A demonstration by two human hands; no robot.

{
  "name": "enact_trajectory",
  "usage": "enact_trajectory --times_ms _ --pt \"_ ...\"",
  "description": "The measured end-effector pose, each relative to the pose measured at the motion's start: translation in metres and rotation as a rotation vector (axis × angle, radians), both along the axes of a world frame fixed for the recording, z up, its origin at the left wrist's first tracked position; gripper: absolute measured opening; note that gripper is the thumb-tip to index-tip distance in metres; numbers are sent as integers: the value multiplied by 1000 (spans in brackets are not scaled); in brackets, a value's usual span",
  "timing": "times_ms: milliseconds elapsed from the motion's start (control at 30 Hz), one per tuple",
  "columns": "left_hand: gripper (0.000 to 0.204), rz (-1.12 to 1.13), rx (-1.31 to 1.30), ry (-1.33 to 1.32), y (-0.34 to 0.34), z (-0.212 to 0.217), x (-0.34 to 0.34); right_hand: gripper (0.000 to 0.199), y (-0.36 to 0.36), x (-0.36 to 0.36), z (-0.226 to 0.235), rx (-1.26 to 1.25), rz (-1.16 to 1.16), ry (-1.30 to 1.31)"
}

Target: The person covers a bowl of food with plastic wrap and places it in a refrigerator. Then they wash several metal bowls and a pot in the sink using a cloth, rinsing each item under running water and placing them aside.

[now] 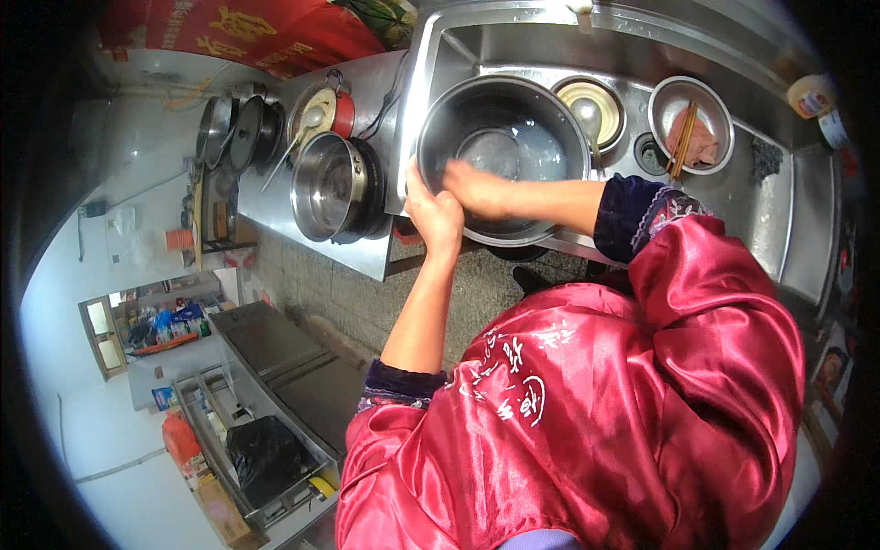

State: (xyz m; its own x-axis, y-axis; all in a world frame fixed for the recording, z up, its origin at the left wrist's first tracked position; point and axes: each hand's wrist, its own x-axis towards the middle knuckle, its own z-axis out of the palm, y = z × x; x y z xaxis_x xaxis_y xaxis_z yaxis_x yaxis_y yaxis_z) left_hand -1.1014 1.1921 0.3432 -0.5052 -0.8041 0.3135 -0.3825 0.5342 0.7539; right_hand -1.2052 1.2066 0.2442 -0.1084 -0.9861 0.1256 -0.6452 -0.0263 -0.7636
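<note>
A large, deep pot [451,119], dark inside, rests over the near edge of the steel sink [770,220]. Its bottom shines, and a little water seems to lie there. My left hand [434,215] grips the pot's left rim, thumb raised along the edge. Inside the pot, close to that same side, is my right hand [478,191]. Its fingers are smeared by motion, so I cannot make out whether they hold anything.
Behind the pot in the sink sit a yellowish bowl with a ladle [587,112] and a steel bowl [662,103] holding chopsticks [684,139] and something pink. The left counter carries a steel pot [323,183], a red pot [345,115] and several dark pans [246,133].
</note>
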Motion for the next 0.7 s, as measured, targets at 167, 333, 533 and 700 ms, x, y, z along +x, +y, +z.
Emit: enact_trajectory --times_ms 167,333,533,700 --pt "63 8 -21 -26 1 2 0 25 -18 -8 -14 -61 -79 407" --pt "63 12 -28 -40 2 6 -3 27 -22 -22 -19 142 -636 42" --pt "62 -1 -42 -30 1 5 -3 54 -8 -16 -14 103 -148 76" --pt "61 -10 -89 -36 -1 6 -10 52 -13 -24 -15 242 -412 522"
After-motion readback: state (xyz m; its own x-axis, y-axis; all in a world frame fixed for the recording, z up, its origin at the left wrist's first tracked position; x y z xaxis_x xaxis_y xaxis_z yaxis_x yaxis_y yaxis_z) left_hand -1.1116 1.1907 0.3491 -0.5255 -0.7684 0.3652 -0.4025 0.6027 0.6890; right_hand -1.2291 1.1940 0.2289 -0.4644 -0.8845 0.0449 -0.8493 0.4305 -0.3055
